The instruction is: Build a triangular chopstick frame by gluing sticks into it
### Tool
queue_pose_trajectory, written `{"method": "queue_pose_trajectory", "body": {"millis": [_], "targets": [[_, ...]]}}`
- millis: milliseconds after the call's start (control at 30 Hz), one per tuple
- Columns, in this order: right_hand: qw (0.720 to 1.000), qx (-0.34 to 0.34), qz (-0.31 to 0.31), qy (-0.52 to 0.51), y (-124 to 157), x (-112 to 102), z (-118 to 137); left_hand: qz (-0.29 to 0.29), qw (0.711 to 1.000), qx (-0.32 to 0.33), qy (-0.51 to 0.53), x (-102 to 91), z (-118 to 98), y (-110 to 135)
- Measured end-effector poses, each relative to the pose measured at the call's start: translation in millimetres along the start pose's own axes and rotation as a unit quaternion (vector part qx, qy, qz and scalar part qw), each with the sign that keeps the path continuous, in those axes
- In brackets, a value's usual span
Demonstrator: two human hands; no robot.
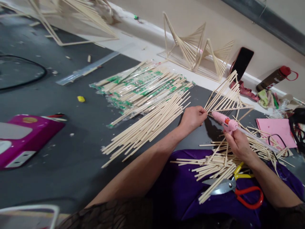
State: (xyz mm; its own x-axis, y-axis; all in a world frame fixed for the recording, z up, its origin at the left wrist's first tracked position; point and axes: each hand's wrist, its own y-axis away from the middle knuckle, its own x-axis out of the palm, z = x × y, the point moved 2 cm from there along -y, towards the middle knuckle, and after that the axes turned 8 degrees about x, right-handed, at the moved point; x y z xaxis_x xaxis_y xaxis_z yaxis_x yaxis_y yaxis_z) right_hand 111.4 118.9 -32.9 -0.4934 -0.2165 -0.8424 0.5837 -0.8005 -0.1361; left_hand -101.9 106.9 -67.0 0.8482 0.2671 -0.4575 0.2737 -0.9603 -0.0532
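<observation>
Gripping the pink glue gun (224, 120) in the right hand (238, 144), head view — fingers wrapped round handle, nozzle at the left corner of the stick frame (226, 101). Left hand (192, 119) nearly closed — fingertips pinching that corner. Frame sits just beyond both hands, phone (243, 62) behind it. Scissors (224, 187) near right forearm.

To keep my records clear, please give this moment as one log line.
left hand: pinches frame corner | right hand: holds glue gun, aimed at that corner | nearby: scissors, loose sticks
</observation>
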Motion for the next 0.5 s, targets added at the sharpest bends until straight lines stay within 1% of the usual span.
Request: {"method": "queue_pose_trajectory", "body": {"millis": [133, 367, 500], "targets": [[1.0, -0.007, 0.0, 0.017, 0.7, 0.1, -1.9, -0.002, 1.0, 0.004, 0.0, -0.2, -0.7, 0.6], [1.0, -0.006, 0.011, 0.008, 0.0, 2.0, -6.5, -0.001, 1.0, 0.002, 0.01, 0.4, 0.8, 0.6], [1.0, -0.016, 0.012, 0.022, 0.3, 3.1, -7.1, -0.004, 1.0, 0.004, 0.003, 0.5, 0.9, 0.7]]}}
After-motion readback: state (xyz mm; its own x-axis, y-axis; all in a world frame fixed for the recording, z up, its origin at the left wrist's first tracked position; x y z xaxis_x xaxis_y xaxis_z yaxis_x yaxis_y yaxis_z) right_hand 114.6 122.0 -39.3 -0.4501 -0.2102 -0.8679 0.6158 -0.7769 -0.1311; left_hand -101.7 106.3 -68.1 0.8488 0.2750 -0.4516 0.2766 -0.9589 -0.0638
